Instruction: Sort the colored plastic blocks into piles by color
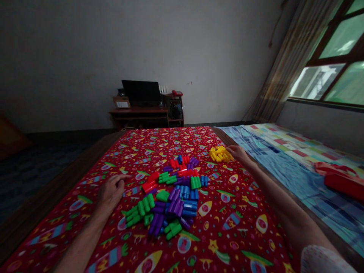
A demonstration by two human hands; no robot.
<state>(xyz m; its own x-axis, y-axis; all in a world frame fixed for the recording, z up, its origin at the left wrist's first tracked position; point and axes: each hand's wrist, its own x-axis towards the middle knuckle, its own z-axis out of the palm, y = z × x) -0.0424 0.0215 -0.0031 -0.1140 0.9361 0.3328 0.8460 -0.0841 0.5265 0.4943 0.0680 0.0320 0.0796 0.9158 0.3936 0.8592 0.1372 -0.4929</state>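
Note:
My left hand (111,191) rests on the red patterned cloth, left of a loose heap of plastic blocks. Its index finger stretches toward the heap while the other fingers curl loosely, with nothing in them. The heap mixes green blocks (145,204), purple blocks (175,203), blue blocks (189,207) and red blocks (149,185). Farther right lies a separate small pile of yellow blocks (220,154). At this pile's right edge is my right hand (238,152), its fingers extended and touching the yellow pieces. Its fingertips are partly hard to make out.
The red cloth (224,242) covers a table or bed with brown edges. On the right is a blue checked sheet (264,159) with a red bag-like item (344,182). Beyond the far edge stand a desk (139,111) and a dark monitor (142,92). A curtained window (341,64) is at right.

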